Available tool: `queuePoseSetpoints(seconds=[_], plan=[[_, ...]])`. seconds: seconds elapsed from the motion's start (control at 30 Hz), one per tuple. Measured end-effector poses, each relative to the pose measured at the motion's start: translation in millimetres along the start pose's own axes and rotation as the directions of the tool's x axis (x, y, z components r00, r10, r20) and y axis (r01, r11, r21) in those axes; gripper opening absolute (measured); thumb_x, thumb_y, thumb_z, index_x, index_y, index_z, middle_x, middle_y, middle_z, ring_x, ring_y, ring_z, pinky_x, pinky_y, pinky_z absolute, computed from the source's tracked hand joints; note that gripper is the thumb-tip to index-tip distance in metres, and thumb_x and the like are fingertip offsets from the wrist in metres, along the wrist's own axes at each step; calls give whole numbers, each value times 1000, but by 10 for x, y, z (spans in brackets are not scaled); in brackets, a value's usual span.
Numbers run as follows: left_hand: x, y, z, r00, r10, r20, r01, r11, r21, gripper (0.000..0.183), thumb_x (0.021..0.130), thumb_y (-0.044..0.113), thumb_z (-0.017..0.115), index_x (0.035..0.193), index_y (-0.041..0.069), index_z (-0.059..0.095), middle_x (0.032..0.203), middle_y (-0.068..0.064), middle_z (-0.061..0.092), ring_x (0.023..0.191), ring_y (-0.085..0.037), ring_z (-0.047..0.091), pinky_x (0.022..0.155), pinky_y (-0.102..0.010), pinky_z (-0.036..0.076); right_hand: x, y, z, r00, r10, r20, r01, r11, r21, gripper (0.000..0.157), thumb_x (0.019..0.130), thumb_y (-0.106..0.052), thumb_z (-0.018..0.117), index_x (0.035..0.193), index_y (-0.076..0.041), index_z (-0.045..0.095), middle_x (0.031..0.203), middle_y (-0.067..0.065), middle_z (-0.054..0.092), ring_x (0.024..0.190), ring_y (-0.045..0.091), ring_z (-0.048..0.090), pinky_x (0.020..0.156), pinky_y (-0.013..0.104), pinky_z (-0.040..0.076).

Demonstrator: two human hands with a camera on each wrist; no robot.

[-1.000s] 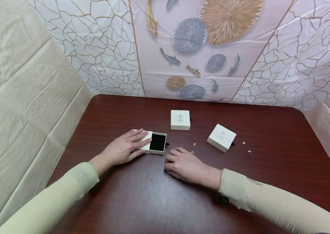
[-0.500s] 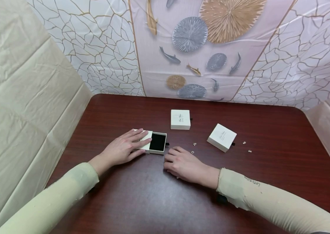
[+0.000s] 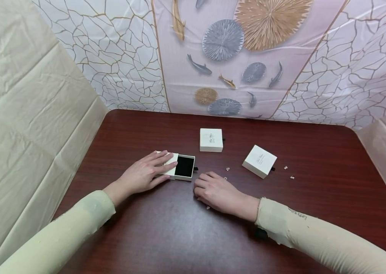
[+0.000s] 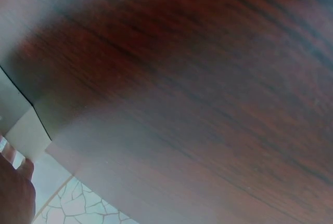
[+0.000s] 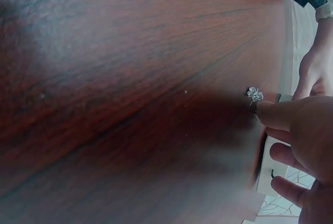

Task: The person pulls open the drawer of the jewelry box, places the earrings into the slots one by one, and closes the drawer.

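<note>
Head view high above table (image 3: 165,243)

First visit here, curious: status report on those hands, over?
Left hand on white jewelry box. Right hand pinches flower-shaped jewel. Black-lined drawer part open, nothing seen blocking it.

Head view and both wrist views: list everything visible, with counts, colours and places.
Table: one, reddish brown, under everything
Closed boxes: two, white, back centre and right of centre
Part-open box: one, white with black inside, under the left hand
Tabs: three, black, one per box
Small loose pieces: five in head view, pale, near the right hand and right of the right-hand box
Sparkling piece: one, silvery, at the right thumb's tip
Patterned cloth: white, pink, gold and grey, behind
Plain cloth: cream, both sides
Sleeves: two, pale, on the arms
Hands: two, bare, left and right
</note>
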State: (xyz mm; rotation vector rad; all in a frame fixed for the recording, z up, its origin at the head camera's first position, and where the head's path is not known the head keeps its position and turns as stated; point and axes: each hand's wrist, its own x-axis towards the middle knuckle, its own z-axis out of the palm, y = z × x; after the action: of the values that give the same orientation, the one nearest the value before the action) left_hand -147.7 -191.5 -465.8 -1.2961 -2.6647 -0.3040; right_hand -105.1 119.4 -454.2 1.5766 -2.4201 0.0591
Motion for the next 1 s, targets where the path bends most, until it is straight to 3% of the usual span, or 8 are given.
queuePoseSetpoints(seconds=[0.57, 1.0], plan=[[-7, -1, 7, 1000, 7, -17, -7, 1000, 3, 50, 104, 31, 70, 151, 15, 64, 157, -16, 57, 149, -36, 50, 124, -53, 38, 12, -17, -30, 999, -26, 46, 28, 998, -61, 7, 100, -20, 75, 94, -16, 73, 102, -3, 68, 105, 19, 64, 104, 39, 53], [-4, 0, 7, 1000, 3, -4, -3, 1000, 9, 50, 105, 32, 69, 152, 16, 63, 158, -16, 56, 150, -35, 49, 125, -52, 37, 9, -9, -54, 994, 12, 112, 0, 995, -105, 9, 97, -25, 78, 95, -16, 75, 106, -1, 67, 107, 21, 63, 99, 40, 53]])
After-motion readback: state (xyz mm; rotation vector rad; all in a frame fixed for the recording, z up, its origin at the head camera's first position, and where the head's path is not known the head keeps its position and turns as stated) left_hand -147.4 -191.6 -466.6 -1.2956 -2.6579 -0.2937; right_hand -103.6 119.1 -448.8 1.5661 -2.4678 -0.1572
